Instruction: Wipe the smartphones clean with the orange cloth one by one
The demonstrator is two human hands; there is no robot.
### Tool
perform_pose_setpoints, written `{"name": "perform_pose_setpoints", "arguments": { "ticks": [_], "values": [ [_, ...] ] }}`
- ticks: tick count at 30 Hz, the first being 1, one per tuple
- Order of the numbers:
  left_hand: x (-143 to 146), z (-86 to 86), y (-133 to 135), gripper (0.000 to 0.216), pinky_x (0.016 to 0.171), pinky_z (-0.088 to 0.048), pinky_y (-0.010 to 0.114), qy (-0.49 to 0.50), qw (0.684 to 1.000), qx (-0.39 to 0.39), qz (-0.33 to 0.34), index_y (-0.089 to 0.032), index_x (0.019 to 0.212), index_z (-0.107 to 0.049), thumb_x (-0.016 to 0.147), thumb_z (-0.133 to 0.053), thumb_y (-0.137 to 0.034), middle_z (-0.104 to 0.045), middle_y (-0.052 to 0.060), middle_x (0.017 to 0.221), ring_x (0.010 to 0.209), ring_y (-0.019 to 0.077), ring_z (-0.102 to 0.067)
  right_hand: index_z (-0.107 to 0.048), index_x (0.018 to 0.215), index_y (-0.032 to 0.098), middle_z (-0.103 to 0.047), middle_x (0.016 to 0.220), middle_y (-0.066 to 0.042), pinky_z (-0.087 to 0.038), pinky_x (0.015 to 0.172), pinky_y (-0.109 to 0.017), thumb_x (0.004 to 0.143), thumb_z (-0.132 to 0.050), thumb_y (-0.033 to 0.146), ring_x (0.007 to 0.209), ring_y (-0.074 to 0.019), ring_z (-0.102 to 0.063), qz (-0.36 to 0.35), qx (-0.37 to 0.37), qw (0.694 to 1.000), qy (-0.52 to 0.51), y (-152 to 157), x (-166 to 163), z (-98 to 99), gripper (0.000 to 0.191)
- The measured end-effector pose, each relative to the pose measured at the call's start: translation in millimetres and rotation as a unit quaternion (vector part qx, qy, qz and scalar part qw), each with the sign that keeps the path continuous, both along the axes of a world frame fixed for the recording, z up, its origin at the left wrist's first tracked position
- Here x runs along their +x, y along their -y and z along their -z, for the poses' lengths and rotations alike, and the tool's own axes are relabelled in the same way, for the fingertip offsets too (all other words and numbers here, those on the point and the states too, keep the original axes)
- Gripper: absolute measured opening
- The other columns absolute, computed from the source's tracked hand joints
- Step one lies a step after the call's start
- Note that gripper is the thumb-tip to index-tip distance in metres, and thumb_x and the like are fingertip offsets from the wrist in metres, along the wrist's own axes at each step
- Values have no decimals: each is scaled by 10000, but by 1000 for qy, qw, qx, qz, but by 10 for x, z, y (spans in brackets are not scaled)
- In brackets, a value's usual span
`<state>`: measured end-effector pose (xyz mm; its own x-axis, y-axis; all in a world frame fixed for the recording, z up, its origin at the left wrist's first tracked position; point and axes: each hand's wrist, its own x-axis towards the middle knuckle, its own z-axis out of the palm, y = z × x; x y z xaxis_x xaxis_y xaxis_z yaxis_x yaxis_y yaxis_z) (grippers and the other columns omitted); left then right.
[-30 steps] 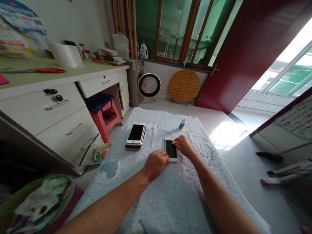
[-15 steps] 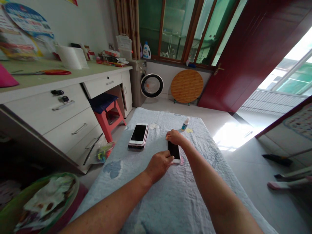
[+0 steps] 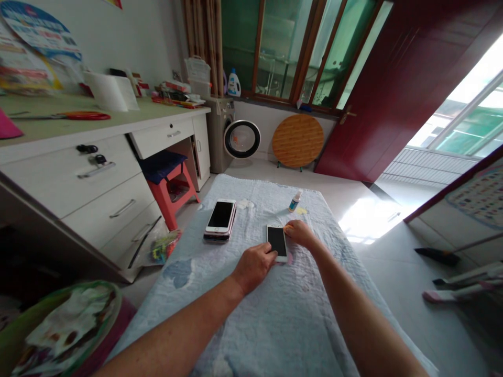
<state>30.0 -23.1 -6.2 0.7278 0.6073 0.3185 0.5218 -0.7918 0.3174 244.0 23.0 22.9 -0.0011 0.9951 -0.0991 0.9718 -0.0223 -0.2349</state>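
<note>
A white-framed smartphone (image 3: 277, 242) with a dark screen lies face up on the cloth-covered table. My left hand (image 3: 256, 266) grips its lower left edge, fingers closed there. At the phone's upper right edge, my right hand (image 3: 302, 233) is closed on a small orange piece (image 3: 288, 228), mostly hidden by the fingers; its kind is unclear. To the left sits a stack of phones (image 3: 221, 217), a white one on top. Beyond my right hand stands a small spray bottle (image 3: 294, 201) with a blue label.
A light blue patterned cloth (image 3: 251, 335) covers the table. At the left are a desk with drawers (image 3: 118, 207), a red stool (image 3: 168, 193) and a filled waste bin (image 3: 121, 314). Behind stand a washing machine (image 3: 218, 139) with its door open and a round wooden board (image 3: 298, 140).
My right hand has moved from the phone's top left corner to its upper right edge, uncovering the screen. My left hand stays at the lower left edge. The view has shifted slightly.
</note>
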Motion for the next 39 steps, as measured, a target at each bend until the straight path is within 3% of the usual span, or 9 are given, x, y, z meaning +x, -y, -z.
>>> {"name": "perform_pose_setpoints", "arguments": {
  "ticks": [6, 13, 18, 23, 28, 32, 39],
  "values": [
    [1, -31, 7, 160, 766, -486, 257, -13, 1000, 10, 2, -206, 912, -632, 963, -492, -266, -589, 16, 918, 857, 159, -600, -717, 776, 131, -677, 790, -89, -351, 623, -241, 827, -460, 207, 707, -156, -572, 61, 59, 995, -47, 491, -195, 65, 273],
    [-1, 24, 4, 103, 814, -481, 277, 2, 1000, 8, -5, -209, 944, -638, 938, -542, -246, -592, 28, 935, 904, 173, -600, -703, 765, 141, -637, 774, -76, -347, 662, -247, 864, -466, 213, 725, -154, -559, 43, 75, 994, -69, 939, -290, 77, 267],
    [-8, -11, 15, 59, 802, -483, 276, -15, 1000, 8, -1, -208, 941, -624, 912, -579, -233, -596, 29, 965, 910, 175, -604, -685, 749, 148, -613, 770, -61, -353, 695, -251, 863, -495, 187, 759, -160, -556, 30, 64, 994, -86, 1128, -332, -24, 225],
    [-18, -25, 17, 115, 867, -492, 316, 5, 1000, 2, 2, -210, 1003, -633, 901, -583, -231, -611, 41, 999, 967, 197, -603, -687, 826, 187, -598, 838, -38, -377, 727, -248, 872, -526, 194, 802, -153, -551, -48, 63, 986, -149, 1189, -288, -160, 168],
    [-36, 22, -23, 371, 943, -490, 322, 62, 998, -25, 1, -197, 1246, -567, 896, -490, -102, -615, 65, 1104, 1039, 189, -599, -664, 859, 186, -588, 891, -46, -389, 760, -255, 883, -530, 175, 840, -162, -528, -55, 97, 987, -114, 1142, -274, -152, 136],
    [-48, 78, -64, 382, 960, -493, 303, 73, 996, -43, 0, -203, 1135, -653, 856, -462, -25, -583, 66, 1232, 1094, 177, -593, -648, 823, 182, -593, 887, -50, -385, 769, -259, 880, -527, 136, 848, -166, -522, -65, 90, 993, -47, 1119, -355, -120, 141],
    [-39, 90, -99, 264, 998, -473, 333, 60, 997, -40, 19, -192, 1055, -678, 879, -521, -74, -670, 49, 1128, 1091, 181, -597, -640, 858, 181, -596, 897, -61, -374, 759, -274, 901, -531, 149, 847, -178, -517, -116, 112, 987, 22, 1049, -614, 26, 122]
  ]
}}
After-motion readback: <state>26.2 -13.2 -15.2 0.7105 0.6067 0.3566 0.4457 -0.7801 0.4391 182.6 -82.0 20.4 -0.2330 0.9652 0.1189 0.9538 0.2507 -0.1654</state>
